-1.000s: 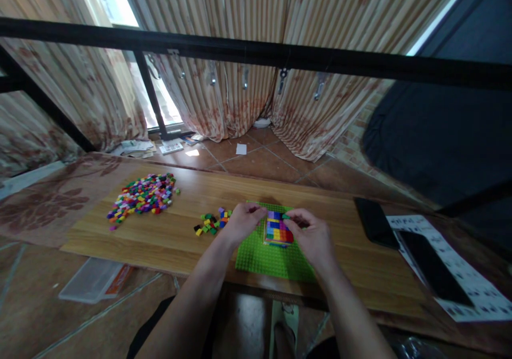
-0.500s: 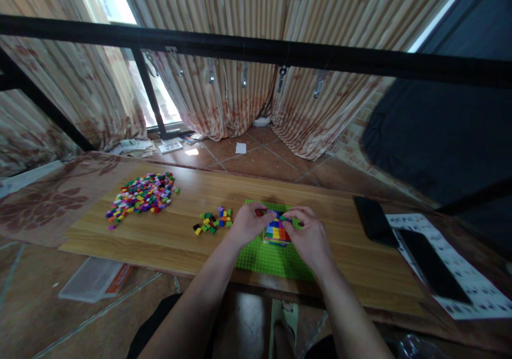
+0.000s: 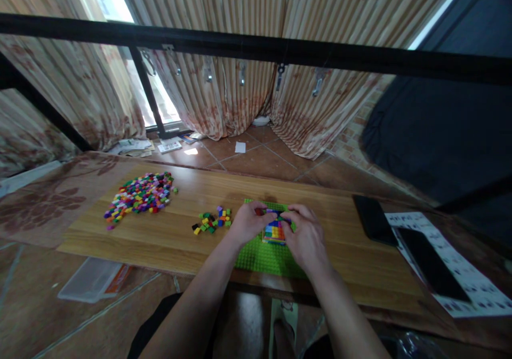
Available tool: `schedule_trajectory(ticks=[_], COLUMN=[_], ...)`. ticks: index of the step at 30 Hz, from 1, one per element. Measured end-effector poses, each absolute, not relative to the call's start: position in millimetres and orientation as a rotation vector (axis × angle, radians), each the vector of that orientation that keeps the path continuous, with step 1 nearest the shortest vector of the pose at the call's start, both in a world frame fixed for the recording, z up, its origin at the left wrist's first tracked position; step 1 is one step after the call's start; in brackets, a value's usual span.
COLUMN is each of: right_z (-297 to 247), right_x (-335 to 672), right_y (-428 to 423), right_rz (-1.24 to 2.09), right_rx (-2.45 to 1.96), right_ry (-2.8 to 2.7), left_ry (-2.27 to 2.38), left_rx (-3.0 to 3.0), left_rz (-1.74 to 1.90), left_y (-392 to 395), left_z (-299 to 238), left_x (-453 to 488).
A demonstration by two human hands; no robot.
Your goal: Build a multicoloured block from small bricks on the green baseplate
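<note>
A green studded baseplate (image 3: 266,263) lies on the wooden board in front of me. On it sits a low build of toy bricks (image 3: 274,232) in coloured rows, with blue, yellow, orange and red showing. My left hand (image 3: 248,223) grips the build's left and far side, thumb reaching over the top. My right hand (image 3: 306,234) is at the far right corner, thumb and index finger closed on a small dark-green toy brick (image 3: 281,217) at the build's top. The fingers hide part of the build's far edge.
A small group of loose bricks (image 3: 210,222) lies left of the baseplate, and a large pile (image 3: 141,192) farther left. At right are a black phone-like slab (image 3: 374,219), another dark device (image 3: 434,263) and a printed sheet (image 3: 472,289). A black bar (image 3: 256,45) crosses beyond the table.
My right hand has shifted slightly left and inward over the build. My left hand stays almost in place. The whole view has moved very little.
</note>
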State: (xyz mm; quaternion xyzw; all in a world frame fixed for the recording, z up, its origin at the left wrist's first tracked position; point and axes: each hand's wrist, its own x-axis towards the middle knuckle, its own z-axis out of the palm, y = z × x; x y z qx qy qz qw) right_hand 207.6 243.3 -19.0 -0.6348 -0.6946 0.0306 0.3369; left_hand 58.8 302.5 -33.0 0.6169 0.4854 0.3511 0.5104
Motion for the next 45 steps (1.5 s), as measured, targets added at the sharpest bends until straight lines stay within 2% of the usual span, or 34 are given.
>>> schedule_trajectory(ticks=[8,19,45], right_z=[-21.2,-39.8,-46.9], right_x=[211.3,218.7,211.7], right_y=[244.1,258.8,263.8], right_rz=[0.223,0.691,0.6], right_rx=[-1.667,-1.653,-1.663], right_ry=[-1.611,-1.203,-1.139], left_ry=[1.216,1.333,1.361], left_rx=[1.535,1.646,1.68], left_rz=[0.798,0.797,0.794], left_y=[301.5,299.6,296.3], left_z=[-32.0,-34.3,-29.2], left_x=[59.3,63.6,65.6])
